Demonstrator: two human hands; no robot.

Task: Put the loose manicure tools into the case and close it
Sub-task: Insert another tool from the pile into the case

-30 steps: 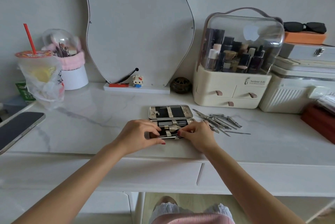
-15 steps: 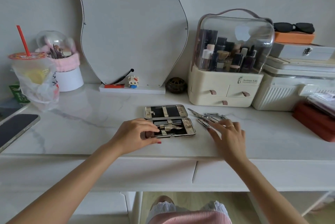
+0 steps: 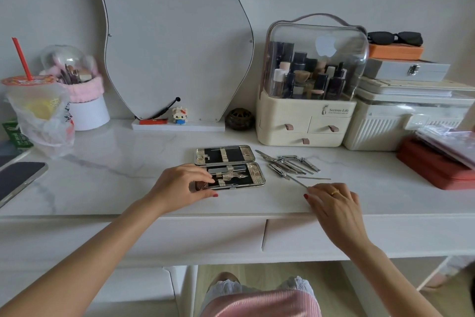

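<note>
Case (image 3: 229, 167): lay open near the middle of the white desk (image 3: 108, 178), lid half on the far side, a few tools strapped in the near half. Your left hand (image 3: 183, 186) gripped its near-left corner, fingers curled around the edge. Loose tools (image 3: 289, 163): a heap just right of the case. Thin metal tool (image 3: 295, 181): pinched at its near end by your right hand (image 3: 334, 202), its far end pointing toward the heap. Phone (image 3: 19, 180): at the left edge.
</note>
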